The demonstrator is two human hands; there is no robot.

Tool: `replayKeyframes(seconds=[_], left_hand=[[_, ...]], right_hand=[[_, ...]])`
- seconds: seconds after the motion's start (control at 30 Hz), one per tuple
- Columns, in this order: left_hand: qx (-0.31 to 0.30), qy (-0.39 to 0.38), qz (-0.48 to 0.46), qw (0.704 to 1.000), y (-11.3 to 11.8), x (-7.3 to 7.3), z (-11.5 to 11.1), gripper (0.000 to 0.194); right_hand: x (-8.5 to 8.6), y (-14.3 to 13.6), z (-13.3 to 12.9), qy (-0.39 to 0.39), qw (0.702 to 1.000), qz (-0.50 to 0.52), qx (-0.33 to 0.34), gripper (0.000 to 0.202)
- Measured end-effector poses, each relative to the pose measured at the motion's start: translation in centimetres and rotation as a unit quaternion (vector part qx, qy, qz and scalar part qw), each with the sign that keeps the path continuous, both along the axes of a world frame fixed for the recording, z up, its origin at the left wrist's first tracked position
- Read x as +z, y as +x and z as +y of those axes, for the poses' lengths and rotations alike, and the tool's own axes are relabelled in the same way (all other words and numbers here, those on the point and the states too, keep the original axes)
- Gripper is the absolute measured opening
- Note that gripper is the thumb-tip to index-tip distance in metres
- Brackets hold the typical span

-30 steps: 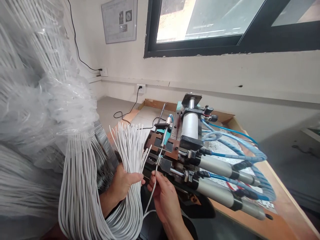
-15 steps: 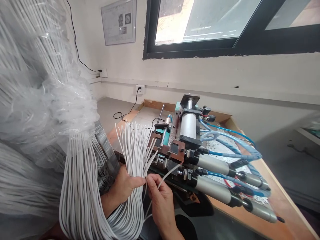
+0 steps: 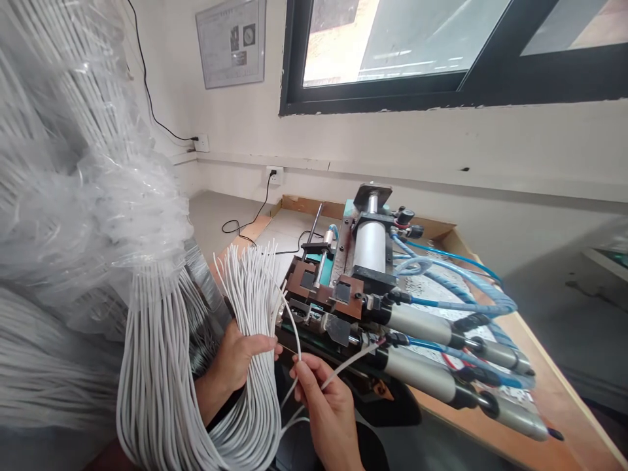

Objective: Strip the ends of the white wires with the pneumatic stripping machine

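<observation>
A thick bundle of grey-white cables (image 3: 252, 294) stands in front of me, its cut ends pointing up and its lower part looping down to the left. My left hand (image 3: 240, 360) is wrapped around this bundle, thumb across its front. To its right, my right hand (image 3: 326, 399) pinches a single cable (image 3: 296, 327) between thumb and fingers. A second cable (image 3: 354, 356), with a reddish tip, runs out from the same hand toward the right. Just beyond both hands sits a pneumatic machine (image 3: 343, 291) with brown clamp plates and metal cylinders.
Plastic-wrapped cable bundles (image 3: 132, 203) hang close on the left. The machine stands on a wood-edged table (image 3: 554, 418), with blue air hoses (image 3: 461, 288) on its right. A wall with a window (image 3: 407, 46), a socket (image 3: 275, 174) and a framed sheet (image 3: 231, 46) is behind.
My right hand has moved slightly right and down, drawing one cable away from the bundle. The left hand has tilted the bundle's top a little left, away from the machine.
</observation>
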State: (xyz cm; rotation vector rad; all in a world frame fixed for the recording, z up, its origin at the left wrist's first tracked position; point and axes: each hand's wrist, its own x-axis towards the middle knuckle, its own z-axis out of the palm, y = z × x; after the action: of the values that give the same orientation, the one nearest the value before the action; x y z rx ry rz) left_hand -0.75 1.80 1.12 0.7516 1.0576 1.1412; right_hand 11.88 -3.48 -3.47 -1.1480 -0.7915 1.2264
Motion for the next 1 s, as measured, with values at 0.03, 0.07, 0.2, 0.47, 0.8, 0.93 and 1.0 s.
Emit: replayKeyframes(seconds=[0.03, 0.07, 0.2, 0.47, 0.8, 0.93, 1.0], left_hand=[[0.000, -0.005, -0.008, 1.000, -0.1, -0.1, 0.0, 0.016], [-0.002, -0.010, -0.014, 1.000, -0.2, -0.1, 0.0, 0.017], [-0.020, -0.013, -0.026, 0.999, -0.3, -0.3, -0.2, 0.025], [-0.064, 0.055, -0.031, 0.996, 0.3, -0.8, -0.8, 0.025], [-0.038, 0.009, -0.012, 0.999, -0.1, -0.2, -0.9, 0.021], [-0.007, -0.019, 0.005, 1.000, -0.1, 0.0, -0.7, 0.019], [-0.002, -0.018, 0.008, 1.000, 0.0, 0.1, -0.7, 0.019]], right_hand=[[-0.1, 0.0, -0.3, 0.000, 1.000, -0.012, 0.008, 0.028], [-0.2, 0.0, -0.6, -0.001, 1.000, -0.022, 0.017, 0.027], [-0.9, -0.3, -1.9, -0.015, 0.994, -0.060, 0.091, 0.030], [0.5, 0.7, -0.3, 0.038, 0.983, -0.142, 0.110, 0.026], [0.6, -0.6, 1.9, -0.012, 0.995, 0.100, -0.022, 0.029], [0.6, -0.3, 2.1, -0.050, 0.986, 0.151, -0.053, 0.032], [0.9, -0.2, 2.4, -0.062, 0.981, 0.175, -0.053, 0.032]])
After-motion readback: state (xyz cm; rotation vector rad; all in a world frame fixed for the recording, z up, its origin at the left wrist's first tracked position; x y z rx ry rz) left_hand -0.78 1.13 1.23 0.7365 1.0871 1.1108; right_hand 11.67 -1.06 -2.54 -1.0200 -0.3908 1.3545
